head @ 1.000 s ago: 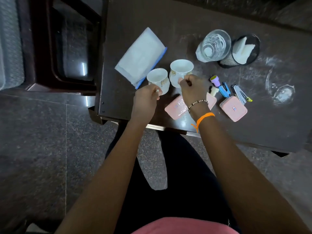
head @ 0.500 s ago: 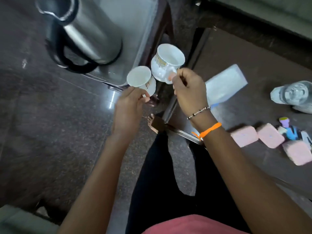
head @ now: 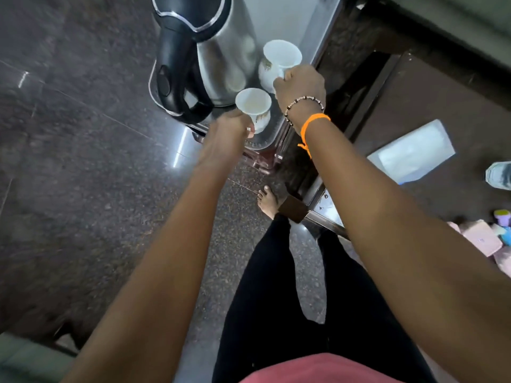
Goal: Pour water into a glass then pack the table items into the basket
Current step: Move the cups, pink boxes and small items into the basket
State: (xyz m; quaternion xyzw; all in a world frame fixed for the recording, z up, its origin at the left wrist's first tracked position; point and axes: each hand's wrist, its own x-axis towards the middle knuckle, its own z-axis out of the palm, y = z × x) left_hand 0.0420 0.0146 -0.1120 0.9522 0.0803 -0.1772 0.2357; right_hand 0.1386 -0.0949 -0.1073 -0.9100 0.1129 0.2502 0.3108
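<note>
Packing two white cups, you have your left hand (head: 229,128) gripping one cup (head: 253,107) and your right hand (head: 300,84) the other cup (head: 279,63) above the basket (head: 320,20), beside the kettle (head: 204,51); next, lower both gently inside.

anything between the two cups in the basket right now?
Nothing stands between them in the head view: only a bare strip of basket floor separates the left hand's cup from the right hand's cup; the kettle is beside both.

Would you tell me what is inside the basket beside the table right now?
The basket holds a steel kettle; the left hand and right hand each hold a white cup over it. The basket floor beneath them is hidden.
</note>
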